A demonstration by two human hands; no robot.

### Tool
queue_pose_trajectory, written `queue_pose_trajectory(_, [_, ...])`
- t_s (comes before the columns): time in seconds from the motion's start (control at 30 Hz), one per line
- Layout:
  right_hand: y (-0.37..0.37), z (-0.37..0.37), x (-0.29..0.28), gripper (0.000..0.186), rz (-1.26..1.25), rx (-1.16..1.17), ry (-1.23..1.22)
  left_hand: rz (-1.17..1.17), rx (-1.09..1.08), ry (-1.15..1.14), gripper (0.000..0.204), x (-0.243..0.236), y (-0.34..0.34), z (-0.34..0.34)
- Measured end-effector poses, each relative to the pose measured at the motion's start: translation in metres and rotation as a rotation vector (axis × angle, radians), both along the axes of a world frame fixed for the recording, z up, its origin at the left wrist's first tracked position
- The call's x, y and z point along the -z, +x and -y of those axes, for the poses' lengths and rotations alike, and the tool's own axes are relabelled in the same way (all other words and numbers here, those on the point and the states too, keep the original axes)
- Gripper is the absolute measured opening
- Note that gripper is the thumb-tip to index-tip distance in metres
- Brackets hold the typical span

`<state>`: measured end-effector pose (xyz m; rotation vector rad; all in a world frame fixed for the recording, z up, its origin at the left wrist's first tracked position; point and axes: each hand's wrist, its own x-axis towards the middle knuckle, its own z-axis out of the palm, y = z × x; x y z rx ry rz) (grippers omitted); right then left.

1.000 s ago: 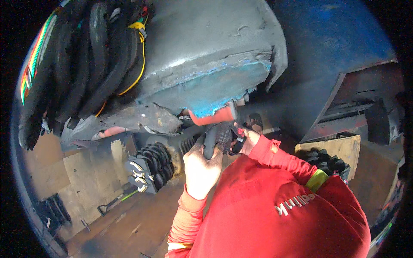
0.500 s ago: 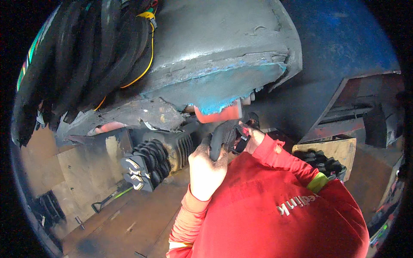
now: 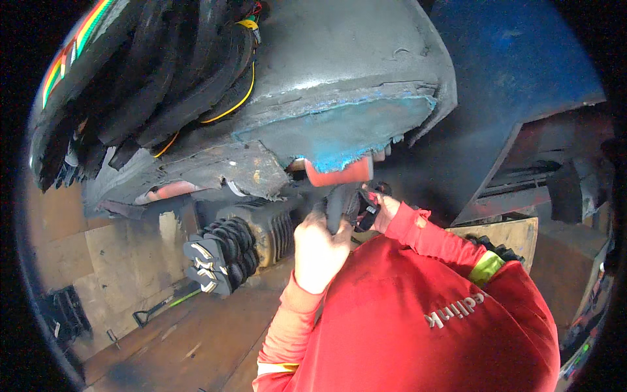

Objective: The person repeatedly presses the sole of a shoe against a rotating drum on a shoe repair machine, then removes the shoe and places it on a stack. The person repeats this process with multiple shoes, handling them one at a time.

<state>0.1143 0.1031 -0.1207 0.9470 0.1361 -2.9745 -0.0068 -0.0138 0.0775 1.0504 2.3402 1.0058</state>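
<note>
Dark sole piece (image 3: 339, 206) standing upright under the red grinding drum (image 3: 339, 175), being gripped by left hand (image 3: 318, 251) (nearer), right hand (image 3: 385, 210) pinching beside.

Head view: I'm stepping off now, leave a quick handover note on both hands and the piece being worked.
Left hand: gripping the dark sole piece from below.
Right hand: on the far side of the same piece, fingers mostly hidden.
Piece is raised to the red roller under the grey machine housing.
Stack of black soles sits to the left; a small tool lies on the wooden bench.
How much is done or left: cannot tell.
</note>
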Motion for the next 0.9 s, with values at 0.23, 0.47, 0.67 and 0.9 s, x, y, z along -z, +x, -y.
queue_pose_trajectory(0.23, [0.016, 0.021, -0.038, 0.04, -0.057, 0.052, 0.132, 0.109, -0.018, 0.096, 0.023, -0.021, 0.014, 0.058])
queue_pose_trajectory(0.47, [0.053, 0.015, -0.087, 0.04, 0.19, 0.286, 0.528, 0.868, -0.145, 0.41, 0.027, -0.004, 0.012, 0.118])
queue_pose_trajectory(0.67, [0.099, 0.005, -0.139, 0.035, 0.292, 0.269, 0.88, 1.596, -0.103, 0.656, 0.102, 0.017, -0.015, 0.118])
queue_pose_trajectory(0.9, [0.105, 0.011, -0.188, 0.036, 0.374, 0.216, 1.053, 1.781, -0.024, 0.58, 0.116, 0.01, -0.01, 0.122])
